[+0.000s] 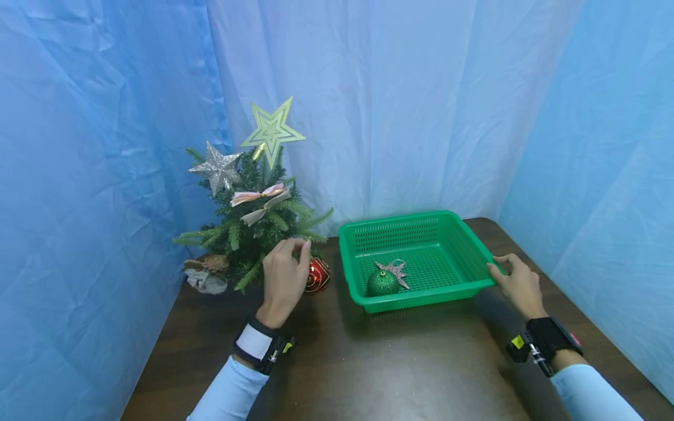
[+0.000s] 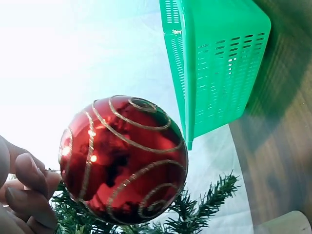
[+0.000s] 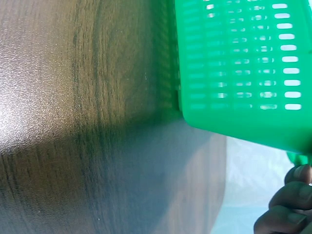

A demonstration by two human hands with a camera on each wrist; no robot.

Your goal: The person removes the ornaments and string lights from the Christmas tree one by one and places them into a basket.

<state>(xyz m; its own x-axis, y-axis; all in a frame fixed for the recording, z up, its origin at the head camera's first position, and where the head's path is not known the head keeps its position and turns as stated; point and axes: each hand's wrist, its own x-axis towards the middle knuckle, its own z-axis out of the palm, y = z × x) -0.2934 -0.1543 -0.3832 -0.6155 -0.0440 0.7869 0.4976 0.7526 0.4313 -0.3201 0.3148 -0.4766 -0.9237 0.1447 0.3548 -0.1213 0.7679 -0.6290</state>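
My left hand (image 1: 285, 278) is at the lower right of a small Christmas tree (image 1: 268, 222). Its fingertips pinch the top of a red Christmas ball (image 1: 318, 276) with gold glitter swirls; in the left wrist view the ball (image 2: 124, 161) hangs beside the curled fingers (image 2: 31, 190), green branches below it. My right hand (image 1: 518, 285) grips the right rim of a green plastic basket (image 1: 416, 303), its fingers (image 3: 287, 202) curled at the edge in the right wrist view. Inside the basket, a green glitter ball (image 1: 382, 283) lies by a pinkish glitter star (image 1: 394, 271).
The tree carries a gold star topper (image 1: 271, 131), a silver star (image 1: 217, 168) and two bows (image 1: 258, 194). Its wrapped base (image 1: 205, 279) rests on the dark wooden table (image 1: 400, 368). Blue curtains (image 1: 368, 105) surround the table's back and sides.
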